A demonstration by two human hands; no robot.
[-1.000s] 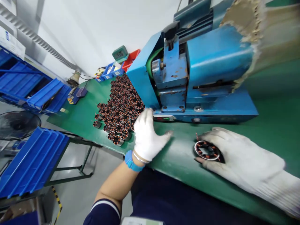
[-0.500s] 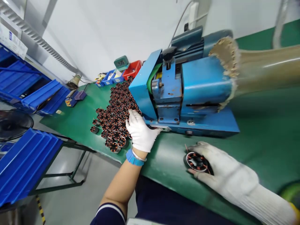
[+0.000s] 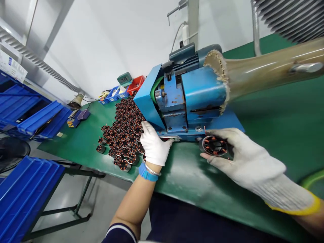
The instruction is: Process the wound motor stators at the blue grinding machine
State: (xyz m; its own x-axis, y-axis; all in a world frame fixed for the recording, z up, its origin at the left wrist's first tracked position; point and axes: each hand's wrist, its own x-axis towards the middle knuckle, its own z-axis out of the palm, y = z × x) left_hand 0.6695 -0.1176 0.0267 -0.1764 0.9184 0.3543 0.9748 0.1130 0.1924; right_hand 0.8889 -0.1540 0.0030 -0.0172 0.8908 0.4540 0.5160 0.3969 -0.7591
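The right hand (image 3: pixel 243 158) has its grip closed round a wound stator (image 3: pixel 214 145) just before the blue machine (image 3: pixel 187 98); the left hand (image 3: pixel 154 145), fingers loosely curled and holding nothing, rests on the worktop (image 3: pixel 192 175) beside the crowded stators (image 3: pixel 124 130).

Blue bins (image 3: pixel 32 116) at left; red bin (image 3: pixel 135 84) far back; grey clock (image 3: pixel 124 79) beside it.

The room is bright, with soft white light from above. The white wall (image 3: pixel 121 37) almost glows. The tan tube (image 3: pixel 265 69) has a shiny streak. Shadows are faint. Straight lines bend near the edges. The top right corner looks blurry.
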